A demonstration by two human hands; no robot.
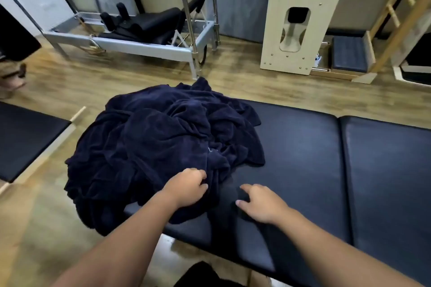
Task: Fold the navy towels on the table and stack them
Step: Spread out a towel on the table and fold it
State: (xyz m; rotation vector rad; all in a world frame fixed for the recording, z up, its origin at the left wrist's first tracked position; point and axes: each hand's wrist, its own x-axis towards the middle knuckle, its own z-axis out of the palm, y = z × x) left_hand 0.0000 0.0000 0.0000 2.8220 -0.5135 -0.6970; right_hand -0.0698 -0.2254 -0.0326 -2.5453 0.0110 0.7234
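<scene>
A heap of navy towels (163, 147) lies crumpled on the left end of the padded black bench (303, 147), part of it spilling over the near edge. The left hand (186, 187) rests on the heap's near side, its grip curled into the cloth. Just beside it, the right hand (258, 202) pinches a dark fold lying on the bench. Nothing appears folded yet; the person seems to be picking out a first towel. The next move likely calls for pulling one free and spreading it flat on the bare padding at right.
</scene>
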